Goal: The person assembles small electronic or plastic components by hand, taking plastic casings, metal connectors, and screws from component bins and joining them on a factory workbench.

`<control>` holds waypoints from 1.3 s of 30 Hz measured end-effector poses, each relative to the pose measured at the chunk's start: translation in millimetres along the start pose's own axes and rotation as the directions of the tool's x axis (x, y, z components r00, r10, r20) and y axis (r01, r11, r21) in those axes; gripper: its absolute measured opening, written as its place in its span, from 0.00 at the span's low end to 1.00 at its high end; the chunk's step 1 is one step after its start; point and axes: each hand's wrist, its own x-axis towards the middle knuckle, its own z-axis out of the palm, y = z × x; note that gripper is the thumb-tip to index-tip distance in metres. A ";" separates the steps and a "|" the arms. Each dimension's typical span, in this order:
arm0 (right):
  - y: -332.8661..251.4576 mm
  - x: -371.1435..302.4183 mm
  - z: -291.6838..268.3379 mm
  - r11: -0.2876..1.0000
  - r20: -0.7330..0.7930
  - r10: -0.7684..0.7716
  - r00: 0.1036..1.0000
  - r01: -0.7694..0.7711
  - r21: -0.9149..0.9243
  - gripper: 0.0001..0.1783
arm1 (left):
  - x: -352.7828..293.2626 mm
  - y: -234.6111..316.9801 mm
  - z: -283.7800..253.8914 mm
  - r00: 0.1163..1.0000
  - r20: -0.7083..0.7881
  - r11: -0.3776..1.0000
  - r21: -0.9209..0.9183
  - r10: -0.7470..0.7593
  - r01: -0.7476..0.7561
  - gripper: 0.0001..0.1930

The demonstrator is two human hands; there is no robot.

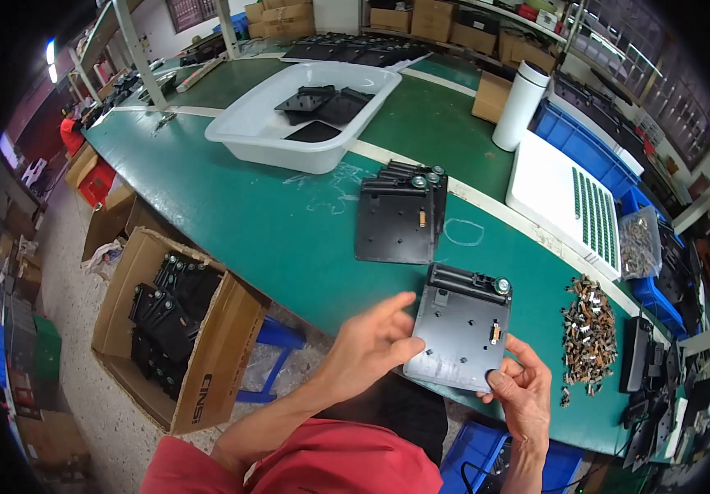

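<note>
A flat black plastic plate (462,333) lies at the near edge of the green table. It has a ribbed bar and a round metal part along its far side, and a small copper-coloured piece near its right edge. My right hand (523,383) pinches the plate's near right corner between thumb and fingers. My left hand (375,333) is at the plate's left edge with its fingers apart; whether the thumb touches the plate I cannot tell. Just beyond lies a stack of similar black plates (392,222). A heap of small metal and brown pieces (588,329) lies to the right.
A white tub (281,152) with black parts stands at the far middle. Left of the table, an open cardboard box (223,354) holds more black plates. At right are a white tray of small green pieces (544,193), a white bottle (521,107) and blue bins (581,148).
</note>
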 end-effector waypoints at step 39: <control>20.6 7.2 11.3 0.980 0.117 -0.024 0.993 0.046 -0.192 0.17 | -249.4 -87.9 -317.4 0.150 -0.936 0.925 -0.273 -0.319 0.264 0.07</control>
